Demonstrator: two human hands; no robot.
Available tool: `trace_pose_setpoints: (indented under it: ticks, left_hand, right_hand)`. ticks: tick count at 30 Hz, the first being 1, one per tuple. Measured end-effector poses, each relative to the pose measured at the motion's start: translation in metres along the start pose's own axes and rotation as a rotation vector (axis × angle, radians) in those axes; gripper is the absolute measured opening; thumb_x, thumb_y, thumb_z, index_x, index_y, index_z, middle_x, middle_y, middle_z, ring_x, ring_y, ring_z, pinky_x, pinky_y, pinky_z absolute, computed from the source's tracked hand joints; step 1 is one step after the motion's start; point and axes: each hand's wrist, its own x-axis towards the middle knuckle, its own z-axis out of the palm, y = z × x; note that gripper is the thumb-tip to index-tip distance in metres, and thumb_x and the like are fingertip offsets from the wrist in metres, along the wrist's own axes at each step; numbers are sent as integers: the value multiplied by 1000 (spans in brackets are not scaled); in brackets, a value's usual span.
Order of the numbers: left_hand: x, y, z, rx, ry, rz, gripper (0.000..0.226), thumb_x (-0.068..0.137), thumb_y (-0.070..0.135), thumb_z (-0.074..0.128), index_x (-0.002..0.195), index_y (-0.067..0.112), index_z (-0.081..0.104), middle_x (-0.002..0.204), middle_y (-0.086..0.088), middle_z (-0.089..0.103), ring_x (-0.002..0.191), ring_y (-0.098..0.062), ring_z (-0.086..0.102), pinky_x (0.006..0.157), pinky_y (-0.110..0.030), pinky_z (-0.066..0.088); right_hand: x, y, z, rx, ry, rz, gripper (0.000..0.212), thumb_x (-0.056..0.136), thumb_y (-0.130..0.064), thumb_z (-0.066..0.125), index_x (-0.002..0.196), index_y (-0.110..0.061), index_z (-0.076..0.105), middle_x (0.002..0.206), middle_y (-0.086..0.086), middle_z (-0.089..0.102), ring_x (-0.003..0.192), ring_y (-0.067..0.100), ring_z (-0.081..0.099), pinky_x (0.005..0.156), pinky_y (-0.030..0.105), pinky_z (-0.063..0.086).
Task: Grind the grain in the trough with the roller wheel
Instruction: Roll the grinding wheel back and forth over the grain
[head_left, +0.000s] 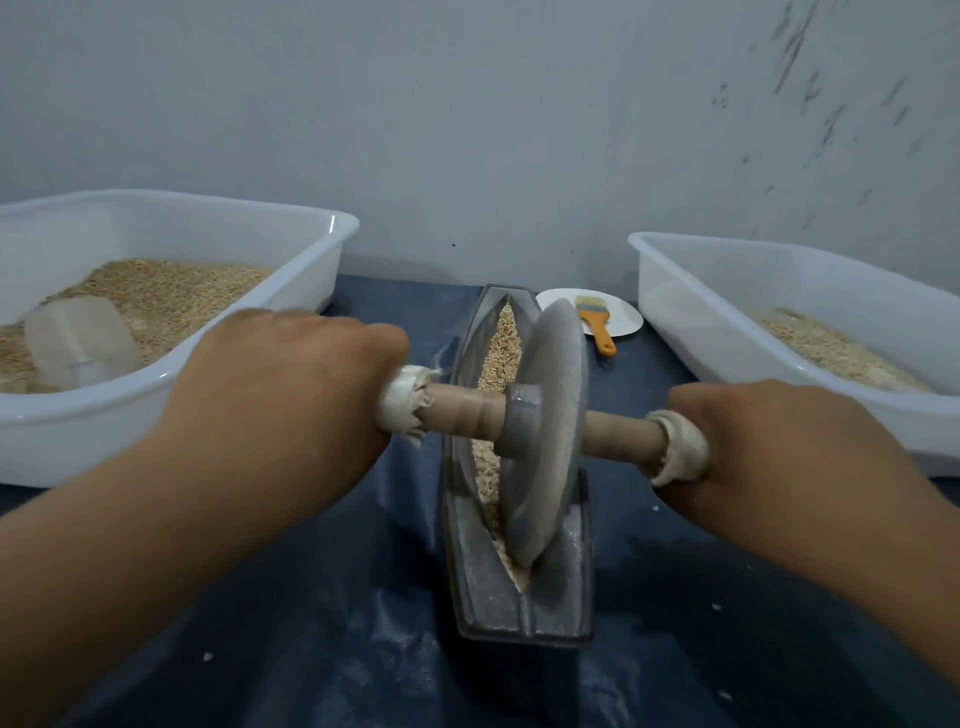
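A narrow grey metal trough runs away from me in the middle of the dark blue cloth. Tan grain fills its V-shaped groove. A grey roller wheel stands on edge in the groove, over the near half, leaning slightly. A wooden axle passes through its hub, with cloth-wrapped ends. My left hand grips the left end of the axle. My right hand grips the right end. Both sets of fingers curl under the handle, out of sight.
A white tub at left holds grain and a clear plastic scoop. Another white tub at right holds paler ground grain. Behind the trough lies a white plate with an orange-handled brush. A grey wall stands close behind.
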Motion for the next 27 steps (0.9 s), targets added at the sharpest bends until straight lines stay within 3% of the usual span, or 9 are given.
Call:
trace_pose_setpoints:
  ticks: [6, 13, 19, 22, 27]
  left_hand:
    - [6, 1, 6, 22, 5, 16, 41, 50, 15, 75, 57, 28, 37, 44, 10, 36, 38, -16, 33, 48, -19, 14]
    - [47, 2, 47, 79, -6, 1, 39, 71, 27, 62, 60, 28, 25, 55, 8, 35, 54, -15, 37, 57, -28, 26]
    - [92, -8, 82, -45, -109, -116, 14, 75, 25, 60, 74, 28, 46, 61, 8, 41, 64, -21, 47, 62, -29, 34]
    - [114, -9, 87, -34, -85, -129, 16, 74, 24, 61, 77, 27, 46, 65, 6, 39, 70, -25, 51, 63, -31, 32]
    - [121, -10, 94, -25, -85, -146, 15, 73, 23, 62, 77, 26, 47, 65, 4, 43, 66, -23, 47, 61, -32, 31]
  right_hand:
    - [5, -11, 5, 31, -6, 4, 27, 72, -60, 41, 66, -33, 38, 57, -11, 46, 49, 0, 38, 43, 21, 26]
    - [56, -6, 47, 167, 0, 30, 24, 76, -53, 50, 67, -31, 47, 60, -12, 51, 55, 5, 47, 47, 23, 32]
    - [118, -4, 62, 170, 111, 38, 21, 77, -48, 49, 70, -29, 47, 66, -7, 47, 64, 21, 50, 56, 28, 36]
    - [146, -1, 66, 182, 97, 40, 15, 79, -41, 47, 76, -27, 51, 73, -5, 53, 71, 23, 55, 61, 30, 41]
    - [163, 5, 72, 180, 112, 15, 15, 73, -38, 52, 66, -26, 48, 66, -9, 53, 60, 17, 52, 52, 26, 35]
